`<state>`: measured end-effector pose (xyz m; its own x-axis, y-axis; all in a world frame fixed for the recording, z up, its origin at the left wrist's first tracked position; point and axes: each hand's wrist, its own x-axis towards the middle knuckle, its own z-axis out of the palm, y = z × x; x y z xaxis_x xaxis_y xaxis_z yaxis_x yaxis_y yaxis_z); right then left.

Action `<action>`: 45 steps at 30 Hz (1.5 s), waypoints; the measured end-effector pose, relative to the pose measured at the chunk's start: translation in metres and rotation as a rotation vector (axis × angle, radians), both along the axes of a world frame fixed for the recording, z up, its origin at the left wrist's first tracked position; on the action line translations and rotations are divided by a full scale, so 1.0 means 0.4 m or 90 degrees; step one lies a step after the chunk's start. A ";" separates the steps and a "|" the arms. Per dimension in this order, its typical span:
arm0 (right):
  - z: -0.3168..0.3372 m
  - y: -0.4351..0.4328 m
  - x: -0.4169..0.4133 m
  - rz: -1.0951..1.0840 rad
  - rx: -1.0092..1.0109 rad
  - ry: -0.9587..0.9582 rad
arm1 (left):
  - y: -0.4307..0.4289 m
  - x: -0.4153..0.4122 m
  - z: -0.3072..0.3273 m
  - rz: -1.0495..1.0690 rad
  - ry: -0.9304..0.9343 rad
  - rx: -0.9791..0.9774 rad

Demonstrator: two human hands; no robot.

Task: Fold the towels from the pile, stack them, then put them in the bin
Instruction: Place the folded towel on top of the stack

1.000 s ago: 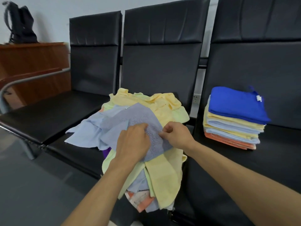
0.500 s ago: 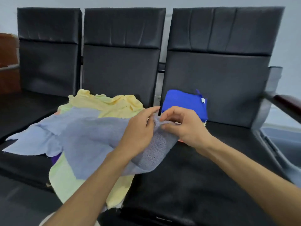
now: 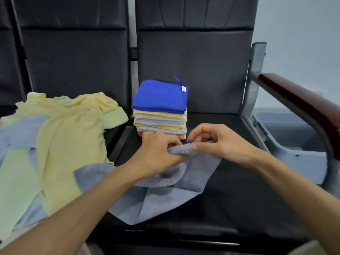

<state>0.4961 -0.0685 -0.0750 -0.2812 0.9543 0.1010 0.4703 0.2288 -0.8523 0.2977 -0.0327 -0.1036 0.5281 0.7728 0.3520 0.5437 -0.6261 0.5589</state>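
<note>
A grey-blue towel [image 3: 171, 190] lies spread over the front of the right-hand black seat [image 3: 230, 199]. My left hand [image 3: 158, 153] grips its bunched upper edge, and my right hand [image 3: 219, 142] pinches the same edge just to the right. Behind my hands stands a stack of folded towels [image 3: 160, 111], blue on top with yellow, pale blue and orange layers below. A loose pile of yellow, green and pale blue towels [image 3: 60, 140] covers the seat to the left. The grey bin [image 3: 294, 144] sits on the floor to the right, beyond the armrest.
Black chair backs [image 3: 193, 61] rise behind the seats. A dark red armrest on a grey metal frame [image 3: 298, 103] stands between the right seat and the bin. A pale wall fills the upper right.
Both hands have carried the grey-blue towel off the pile and rightward onto the right seat, in front of the folded stack. The camera has swung right, bringing the bin into view.
</note>
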 end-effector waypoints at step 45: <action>-0.012 0.046 0.115 -0.503 0.427 0.093 | 0.091 -0.104 0.065 0.264 -0.433 0.047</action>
<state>0.5422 -0.0499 -0.0799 0.4551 0.5965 0.6611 0.5951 0.3486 -0.7241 0.2559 0.0036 -0.0778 -0.1461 0.8210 0.5519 0.2954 -0.4962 0.8164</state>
